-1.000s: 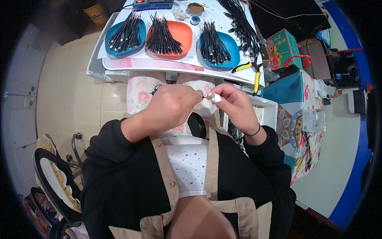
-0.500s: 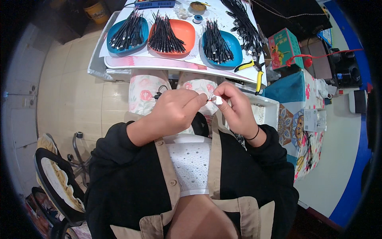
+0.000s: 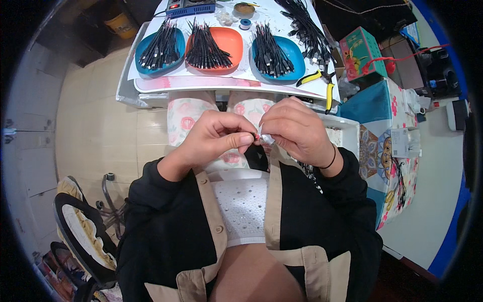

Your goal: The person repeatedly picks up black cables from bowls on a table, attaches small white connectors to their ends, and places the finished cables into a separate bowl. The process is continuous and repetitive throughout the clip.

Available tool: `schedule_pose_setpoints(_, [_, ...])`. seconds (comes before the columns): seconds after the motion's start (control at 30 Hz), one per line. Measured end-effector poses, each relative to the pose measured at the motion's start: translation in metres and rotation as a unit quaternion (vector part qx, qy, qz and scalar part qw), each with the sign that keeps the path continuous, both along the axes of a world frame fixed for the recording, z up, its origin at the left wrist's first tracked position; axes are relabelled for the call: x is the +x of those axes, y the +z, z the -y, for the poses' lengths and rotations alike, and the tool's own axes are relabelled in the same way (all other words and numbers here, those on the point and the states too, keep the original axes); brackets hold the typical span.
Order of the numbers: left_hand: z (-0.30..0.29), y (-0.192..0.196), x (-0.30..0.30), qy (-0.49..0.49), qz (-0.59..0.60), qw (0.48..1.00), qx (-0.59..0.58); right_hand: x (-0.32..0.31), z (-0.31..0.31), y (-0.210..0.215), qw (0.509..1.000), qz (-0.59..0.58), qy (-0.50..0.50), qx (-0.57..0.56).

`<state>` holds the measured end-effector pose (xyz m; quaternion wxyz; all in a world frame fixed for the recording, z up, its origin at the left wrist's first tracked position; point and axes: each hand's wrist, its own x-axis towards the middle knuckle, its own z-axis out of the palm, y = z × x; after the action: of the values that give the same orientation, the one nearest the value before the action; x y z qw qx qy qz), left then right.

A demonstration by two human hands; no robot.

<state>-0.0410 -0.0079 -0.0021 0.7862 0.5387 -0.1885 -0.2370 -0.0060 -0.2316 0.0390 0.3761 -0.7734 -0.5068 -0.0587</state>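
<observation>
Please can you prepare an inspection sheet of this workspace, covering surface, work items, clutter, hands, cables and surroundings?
Surface: white tabletop bearing two blue trays and, between them, an orange tray.
Work items: dark piece with red and whitish piece, side by side; details partly hidden.
Clutter: yellow-and-black pliers at the front right edge; small spool farther back.
Hands: left hand pinches the dark piece; right hand pinches the whitish one.
Cables: black bundles in all three trays; loose cable pile at the right.
Surroundings: chair at the left; green box right of the table.
</observation>
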Motion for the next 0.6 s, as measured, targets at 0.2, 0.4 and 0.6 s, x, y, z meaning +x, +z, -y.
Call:
schedule_pose_setpoints(0.2, [0.001,-0.004,-0.01,0.009,-0.061,0.994,-0.086,0.002,0.017,-0.007,0.996,-0.062,-0.056,0.023])
schedule_pose_setpoints(0.4, [0.004,-0.008,-0.011,0.012,-0.135,0.966,-0.219,0.006,0.021,-0.01,0.988,-0.002,-0.148,0.03])
schedule_pose_setpoints(0.6, [0.011,-0.014,-0.008,-0.008,-0.161,0.951,-0.265,0.0,-0.002,-0.008,0.992,0.01,-0.004,0.128])
